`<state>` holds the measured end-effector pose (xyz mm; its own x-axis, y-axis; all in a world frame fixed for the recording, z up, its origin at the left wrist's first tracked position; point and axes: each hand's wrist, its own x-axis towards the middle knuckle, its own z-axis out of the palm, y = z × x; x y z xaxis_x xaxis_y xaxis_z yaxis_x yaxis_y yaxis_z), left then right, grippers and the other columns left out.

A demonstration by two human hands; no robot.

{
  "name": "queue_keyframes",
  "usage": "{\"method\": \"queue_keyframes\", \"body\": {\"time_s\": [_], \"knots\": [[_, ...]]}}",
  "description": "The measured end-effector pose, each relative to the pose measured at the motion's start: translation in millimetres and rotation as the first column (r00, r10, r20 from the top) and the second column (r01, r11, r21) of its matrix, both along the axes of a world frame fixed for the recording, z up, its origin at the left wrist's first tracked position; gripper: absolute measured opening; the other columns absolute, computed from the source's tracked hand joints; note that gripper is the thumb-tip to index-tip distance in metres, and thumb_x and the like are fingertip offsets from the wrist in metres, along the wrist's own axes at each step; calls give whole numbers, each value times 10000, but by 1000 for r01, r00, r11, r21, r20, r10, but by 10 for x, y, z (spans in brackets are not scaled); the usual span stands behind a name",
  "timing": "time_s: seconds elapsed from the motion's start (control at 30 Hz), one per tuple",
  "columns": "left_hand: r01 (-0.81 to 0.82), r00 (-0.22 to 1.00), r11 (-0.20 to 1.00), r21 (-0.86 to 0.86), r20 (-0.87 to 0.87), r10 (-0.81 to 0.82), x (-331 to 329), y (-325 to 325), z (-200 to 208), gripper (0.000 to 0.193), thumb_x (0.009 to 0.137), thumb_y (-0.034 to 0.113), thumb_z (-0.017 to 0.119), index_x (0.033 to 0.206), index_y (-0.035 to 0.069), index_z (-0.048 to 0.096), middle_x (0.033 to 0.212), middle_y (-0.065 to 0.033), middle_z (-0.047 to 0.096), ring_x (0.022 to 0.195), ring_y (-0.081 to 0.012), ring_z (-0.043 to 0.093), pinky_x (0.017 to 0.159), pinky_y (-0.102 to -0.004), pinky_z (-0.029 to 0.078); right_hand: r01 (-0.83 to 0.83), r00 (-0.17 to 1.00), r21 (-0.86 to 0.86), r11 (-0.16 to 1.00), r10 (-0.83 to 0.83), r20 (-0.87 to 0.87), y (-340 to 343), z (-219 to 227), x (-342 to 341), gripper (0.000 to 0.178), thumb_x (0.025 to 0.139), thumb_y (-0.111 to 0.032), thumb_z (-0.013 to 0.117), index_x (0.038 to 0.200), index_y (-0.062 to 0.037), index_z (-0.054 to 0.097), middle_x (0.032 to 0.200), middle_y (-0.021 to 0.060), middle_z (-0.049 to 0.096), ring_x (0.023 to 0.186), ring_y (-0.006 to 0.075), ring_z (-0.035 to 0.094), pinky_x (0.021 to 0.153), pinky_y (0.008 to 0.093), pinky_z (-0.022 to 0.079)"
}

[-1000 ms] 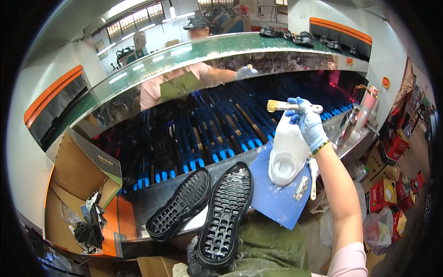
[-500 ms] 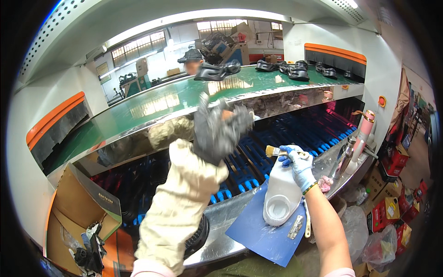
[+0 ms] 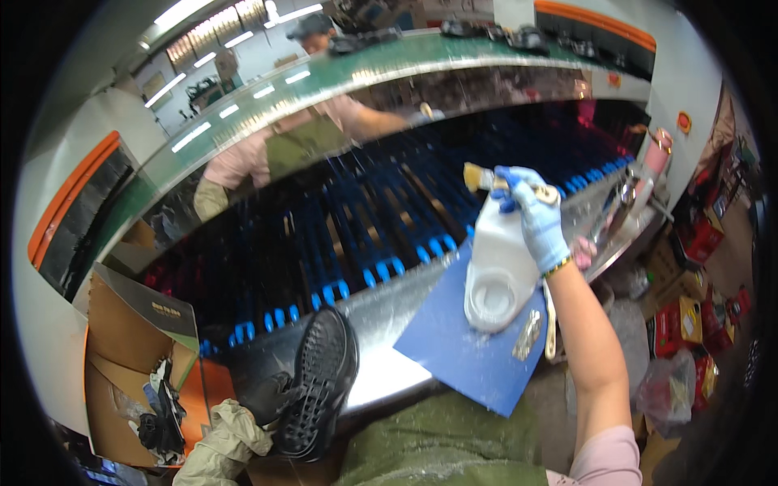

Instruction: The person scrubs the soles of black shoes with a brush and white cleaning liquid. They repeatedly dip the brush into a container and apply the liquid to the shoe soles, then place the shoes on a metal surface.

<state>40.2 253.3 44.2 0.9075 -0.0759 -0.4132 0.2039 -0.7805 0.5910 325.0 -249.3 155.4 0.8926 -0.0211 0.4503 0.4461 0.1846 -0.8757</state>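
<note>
My left hand point(image 3: 266, 398), in a dark glove, is at the lower left with its fingers closed on the edge of a black shoe sole point(image 3: 320, 381). The sole's ridged, blocky face is turned up; whether anything is attached beneath is hidden. In a light blue glove with darker blue fingertips, my right hand point(image 3: 531, 206) grips a flat paintbrush point(image 3: 478, 177), its pale bristles pointing left. Just below that hand, a white plastic container point(image 3: 494, 304) with a round opening rests on a blue sheet point(image 3: 442, 348). A cream-handled tool point(image 3: 550, 324) and a smeared metal strip point(image 3: 527, 334) lie beside it.
Ahead, dark conveyor rods with blue ends point(image 3: 385, 271) run under a green belt point(image 3: 267, 97) carrying black shoe parts point(image 3: 527, 39). An open cardboard box point(image 3: 121, 340) stands left. A pink flask point(image 3: 658, 150) stands right. Beyond the belt is another person point(image 3: 312, 34).
My left hand has dropped from in front of the green belt to the black sole. The view has tipped downward. My right hand still holds the brush above the container.
</note>
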Motion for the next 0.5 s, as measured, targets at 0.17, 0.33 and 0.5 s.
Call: {"method": "queue_keyframes", "body": {"time_s": [0.17,0.33,0.5], "knots": [[-435,899,613,-659,-286,331,-260,-969,-22,243,1032,219,656,1114,-6,613,964,-115,695,838,-183,674,744,-331,568,-173,968,-133,976,143,-207,112,-7,-779,190,1001,-134,657,1097,4,746,951,56,725,763,79,662,653,214,535],[-599,742,-325,-732,-660,117,-573,-1997,400,504,1052,298,555,1415,-49,514,1278,-235,662,1094,-344,711,946,-464,618,4,979,-627,779,-130,-156,-184,-276,-1179,105,966,-114,692,1015,-24,708,910,42,719,770,82,664,704,248,567],[-576,753,-732,-363,-585,-302,-758,-2275,-285,952,933,739,492,1601,82,321,1559,-194,444,1416,-354,481,1192,-536,409,39,959,-766,642,-240,-153,-231,-560,-1209,96,953,-136,697,949,-44,723,832,19,718,711,71,655,668,227,547]]}}
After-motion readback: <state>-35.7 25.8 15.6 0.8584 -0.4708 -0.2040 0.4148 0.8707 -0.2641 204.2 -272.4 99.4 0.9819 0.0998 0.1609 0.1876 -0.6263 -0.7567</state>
